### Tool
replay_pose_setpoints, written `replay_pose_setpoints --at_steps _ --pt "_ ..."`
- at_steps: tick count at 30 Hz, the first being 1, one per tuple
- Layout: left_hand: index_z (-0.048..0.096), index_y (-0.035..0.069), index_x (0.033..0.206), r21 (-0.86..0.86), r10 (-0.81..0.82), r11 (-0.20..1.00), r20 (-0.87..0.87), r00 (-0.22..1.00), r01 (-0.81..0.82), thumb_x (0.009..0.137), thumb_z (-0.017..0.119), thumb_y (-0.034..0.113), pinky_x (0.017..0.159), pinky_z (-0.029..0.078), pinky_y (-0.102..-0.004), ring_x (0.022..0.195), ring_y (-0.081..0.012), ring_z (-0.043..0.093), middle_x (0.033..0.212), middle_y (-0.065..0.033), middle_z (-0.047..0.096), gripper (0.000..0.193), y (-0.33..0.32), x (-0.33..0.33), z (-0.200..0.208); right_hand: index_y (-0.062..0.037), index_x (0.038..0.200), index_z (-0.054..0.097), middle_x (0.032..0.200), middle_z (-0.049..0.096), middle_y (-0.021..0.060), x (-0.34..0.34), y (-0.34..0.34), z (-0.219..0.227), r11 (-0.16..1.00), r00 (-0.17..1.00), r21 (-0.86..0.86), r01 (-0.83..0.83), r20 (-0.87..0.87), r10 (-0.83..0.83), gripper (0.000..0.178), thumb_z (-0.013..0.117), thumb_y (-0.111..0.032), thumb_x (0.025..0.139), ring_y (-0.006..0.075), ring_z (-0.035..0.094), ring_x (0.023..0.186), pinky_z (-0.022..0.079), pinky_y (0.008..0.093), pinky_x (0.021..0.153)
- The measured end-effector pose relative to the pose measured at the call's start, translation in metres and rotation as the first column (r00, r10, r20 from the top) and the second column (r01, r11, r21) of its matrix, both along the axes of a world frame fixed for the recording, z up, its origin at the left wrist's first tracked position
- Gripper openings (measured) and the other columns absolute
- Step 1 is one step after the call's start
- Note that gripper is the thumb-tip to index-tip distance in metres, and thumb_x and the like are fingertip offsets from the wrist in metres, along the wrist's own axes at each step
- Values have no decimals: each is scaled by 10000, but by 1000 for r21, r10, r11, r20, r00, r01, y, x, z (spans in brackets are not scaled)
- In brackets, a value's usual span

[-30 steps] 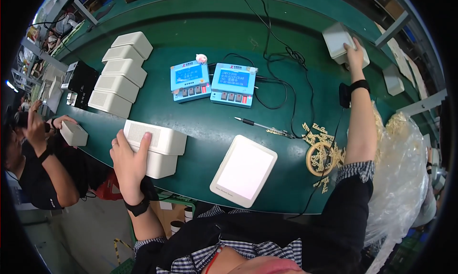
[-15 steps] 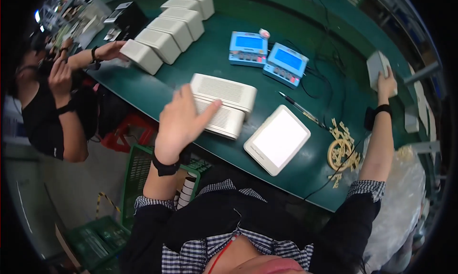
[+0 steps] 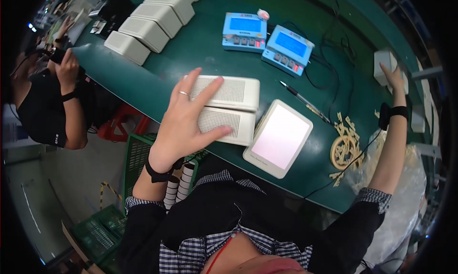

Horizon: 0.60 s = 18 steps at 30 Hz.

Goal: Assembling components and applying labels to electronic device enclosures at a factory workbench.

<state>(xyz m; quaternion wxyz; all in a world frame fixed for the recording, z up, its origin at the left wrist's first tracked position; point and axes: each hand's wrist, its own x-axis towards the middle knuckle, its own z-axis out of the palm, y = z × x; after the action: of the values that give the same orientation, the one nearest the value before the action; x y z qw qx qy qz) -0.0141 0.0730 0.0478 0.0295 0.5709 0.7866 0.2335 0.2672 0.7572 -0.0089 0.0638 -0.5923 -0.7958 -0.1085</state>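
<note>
Two off-white casings with perforated grilles lie side by side in front of me: a far casing (image 3: 234, 91) and a near casing (image 3: 226, 123). My left hand (image 3: 183, 119) rests over their left ends, fingers spread, thumb on the near one. Just right of them, a white tablet-like device with a blank bright screen (image 3: 281, 135) lies face up, close to or touching the near casing. At the far right, my outstretched right hand (image 3: 395, 78) has its fingers around another off-white casing (image 3: 383, 64); part of its grip is hidden.
More off-white casings (image 3: 155, 18) stand in a row at the back left. Two blue meters with screens (image 3: 244, 30) trail black cables. A pen (image 3: 303, 101) and cream plastic pieces with a ring (image 3: 344, 152) lie on the green table (image 3: 200, 59). A co-worker (image 3: 52, 97) sits at left.
The co-worker's hand has left the row of casings. My left hand's fingers have spread wider over the pair, which now lies straighter. My right hand remains at the casing on the far right.
</note>
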Motion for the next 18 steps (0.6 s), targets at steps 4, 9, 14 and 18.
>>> replay_pose_setpoints --at_steps 4,9,14,18 --pt "423 109 1441 -10 249 968 11 968 -249 718 770 493 1013 377 -560 1239 -497 394 1364 -331 368 889 -6 22 -4 -94 1427 440 1453 435 172 -40 -177 99 779 769 -58 -624 -226 598 670 637 -449 893 326 377 1370 338 416 1090" --pt "378 55 1460 -198 424 875 -126 897 -442 603 825 504 968 436 -470 1179 -443 461 1395 -294 348 1066 -23 40 17 -27 1370 457 1340 522 161 -68 -480 137 343 414 -247 -906 -677 608 639 716 -224 820 327 475 1275 358 407 1068" --pt "348 28 1467 -219 204 960 108 973 -176 492 883 519 954 459 -461 1186 -461 479 1392 -301 357 1216 -39 21 22 59 1462 201 1461 246 321 -69 -569 74 33 311 -372 -928 -720 620 1024 824 -281 723 457 344 1328 352 458 1071" --pt "346 11 1462 -74 89 995 231 969 -74 470 909 495 962 466 -457 1181 -461 500 1360 -296 411 1239 -55 16 14 27 1498 125 1517 163 300 -91 -587 46 193 367 -314 -930 -732 574 1141 857 -296 685 446 248 1399 283 473 1124"
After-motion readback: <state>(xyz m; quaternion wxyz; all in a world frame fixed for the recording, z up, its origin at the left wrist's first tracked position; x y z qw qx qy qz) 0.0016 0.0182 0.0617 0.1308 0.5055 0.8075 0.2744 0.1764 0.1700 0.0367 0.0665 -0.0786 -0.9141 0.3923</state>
